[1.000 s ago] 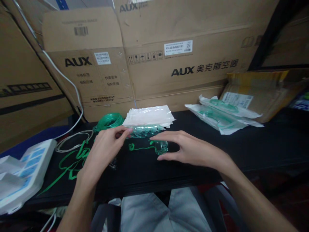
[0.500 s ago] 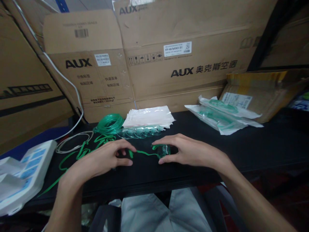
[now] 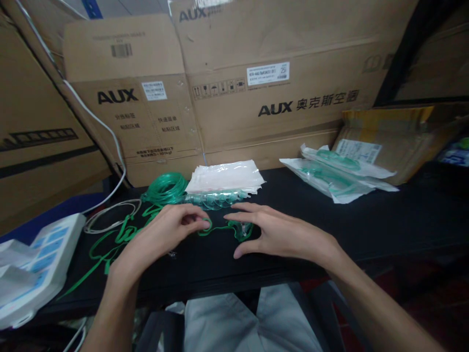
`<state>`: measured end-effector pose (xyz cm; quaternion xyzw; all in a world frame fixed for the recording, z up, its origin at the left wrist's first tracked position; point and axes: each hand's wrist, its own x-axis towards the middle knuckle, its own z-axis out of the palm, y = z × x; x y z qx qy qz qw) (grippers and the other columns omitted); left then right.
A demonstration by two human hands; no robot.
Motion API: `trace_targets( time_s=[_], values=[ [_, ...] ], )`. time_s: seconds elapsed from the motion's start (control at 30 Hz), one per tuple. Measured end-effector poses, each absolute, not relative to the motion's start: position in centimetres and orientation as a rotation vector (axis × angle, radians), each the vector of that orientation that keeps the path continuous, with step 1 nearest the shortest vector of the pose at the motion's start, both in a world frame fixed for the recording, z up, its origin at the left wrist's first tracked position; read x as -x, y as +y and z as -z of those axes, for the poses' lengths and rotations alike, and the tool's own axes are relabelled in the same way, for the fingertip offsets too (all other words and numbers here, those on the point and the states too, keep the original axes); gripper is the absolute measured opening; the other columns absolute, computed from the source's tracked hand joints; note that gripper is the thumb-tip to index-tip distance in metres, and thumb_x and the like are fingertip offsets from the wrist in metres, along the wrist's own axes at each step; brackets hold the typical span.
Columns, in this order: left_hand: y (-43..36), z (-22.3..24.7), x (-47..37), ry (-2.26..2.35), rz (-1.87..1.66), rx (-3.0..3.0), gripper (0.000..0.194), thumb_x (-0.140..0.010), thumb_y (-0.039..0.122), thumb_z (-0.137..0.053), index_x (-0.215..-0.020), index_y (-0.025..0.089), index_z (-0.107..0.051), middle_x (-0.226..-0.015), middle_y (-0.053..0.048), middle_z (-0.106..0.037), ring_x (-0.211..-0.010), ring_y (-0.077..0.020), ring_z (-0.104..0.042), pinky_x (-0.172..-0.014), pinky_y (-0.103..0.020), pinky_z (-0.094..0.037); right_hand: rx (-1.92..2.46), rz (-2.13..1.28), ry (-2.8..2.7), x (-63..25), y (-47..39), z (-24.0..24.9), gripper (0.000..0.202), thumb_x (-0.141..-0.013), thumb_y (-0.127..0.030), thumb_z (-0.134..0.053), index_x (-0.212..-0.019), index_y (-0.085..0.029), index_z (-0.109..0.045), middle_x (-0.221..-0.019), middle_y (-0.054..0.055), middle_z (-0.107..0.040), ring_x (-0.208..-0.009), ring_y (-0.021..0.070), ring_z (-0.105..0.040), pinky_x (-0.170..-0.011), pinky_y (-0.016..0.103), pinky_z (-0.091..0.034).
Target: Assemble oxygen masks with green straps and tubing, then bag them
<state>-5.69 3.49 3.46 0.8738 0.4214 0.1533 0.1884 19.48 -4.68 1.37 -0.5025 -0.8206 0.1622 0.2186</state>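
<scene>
A thin green strap [image 3: 220,228] runs across the black table to a small clear green-edged mask [image 3: 242,231]. My left hand [image 3: 179,222] pinches the strap's looped left end between thumb and fingers. Around the mask, my right hand [image 3: 271,232] is spread, thumb below and fingers above, and it does not grip the mask. Left of my left hand lies a tangle of more green straps [image 3: 126,232].
Coiled green tubing [image 3: 166,188], a row of clear masks [image 3: 216,199] and stacked white packets [image 3: 225,177] lie behind my hands. Wrapped packages [image 3: 337,173] are at right, a white device [image 3: 47,264] at left. Large cardboard boxes [image 3: 311,49] stand at the back.
My left hand has moved slightly right and closed on the strap, whose end now forms a loop. My right hand's fingers have opened wider and released the mask.
</scene>
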Motion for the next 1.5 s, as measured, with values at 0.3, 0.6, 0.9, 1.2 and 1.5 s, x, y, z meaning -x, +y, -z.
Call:
trace_targets(
  time_s=[0.3, 0.6, 0.9, 1.2, 1.5],
  values=[
    [2.2, -3.2, 3.4, 1.011, -0.678, -2.271, 0.036, -0.088, 0.055, -0.065, -0.097, 0.022, -0.076, -0.083, -0.002, -0.076, -0.075, -0.0199, -0.070, -0.070, -0.026, -0.052, 1.190, -0.288, -1.955, -17.2, -3.7, -1.0, 0.015, -0.092, -0.031, -0.069, -0.098, -0.021, -0.079, -0.115, 0.009, -0.076, -0.113, 0.0243, -0.068, -0.100, 0.035, -0.048],
    [2.6, -3.7, 4.4, 1.074, -0.609, -2.307, 0.039, -0.091, 0.057, -0.059, -0.085, 0.023, -0.077, -0.077, 0.000, -0.074, -0.072, -0.0190, -0.067, -0.066, -0.025, -0.048, 1.207, -0.528, -1.775, -18.6, -3.5, -2.0, 0.011, -0.087, -0.021, -0.068, -0.089, -0.017, -0.078, -0.092, 0.004, -0.078, -0.090, 0.0216, -0.071, -0.082, 0.030, -0.050],
    [1.6, -3.6, 3.0, 0.975, -0.584, -2.464, 0.052, -0.082, 0.057, -0.072, -0.129, 0.034, -0.068, -0.124, 0.004, -0.073, -0.108, -0.0225, -0.068, -0.089, -0.026, -0.049, 1.163, -0.492, -1.849, -17.9, -3.7, -1.6, 0.012, -0.090, -0.019, -0.069, -0.091, -0.019, -0.081, -0.093, 0.003, -0.079, -0.087, 0.0189, -0.071, -0.079, 0.027, -0.048],
    [2.1, -3.3, 3.2, 1.027, -0.663, -2.457, 0.023, -0.091, 0.050, -0.066, -0.099, 0.033, -0.080, -0.097, 0.008, -0.079, -0.091, -0.0183, -0.073, -0.081, -0.024, -0.047, 1.130, -0.447, -2.126, -20.5, -4.2, -2.2, 0.030, -0.088, -0.028, -0.074, -0.117, -0.026, -0.075, -0.122, 0.005, -0.072, -0.114, 0.0220, -0.066, -0.102, 0.034, -0.046],
    [2.0, -3.5, 3.0, 1.013, -0.656, -2.493, 0.024, -0.093, 0.047, -0.063, -0.098, 0.030, -0.078, -0.097, 0.006, -0.078, -0.090, -0.0176, -0.070, -0.079, -0.023, -0.046, 1.078, -0.626, -2.359, -21.1, -3.0, -0.4, 0.062, -0.084, -0.020, -0.077, -0.142, -0.026, -0.056, -0.144, 0.006, -0.059, -0.131, 0.0217, -0.056, -0.112, 0.033, -0.039]
  ],
)
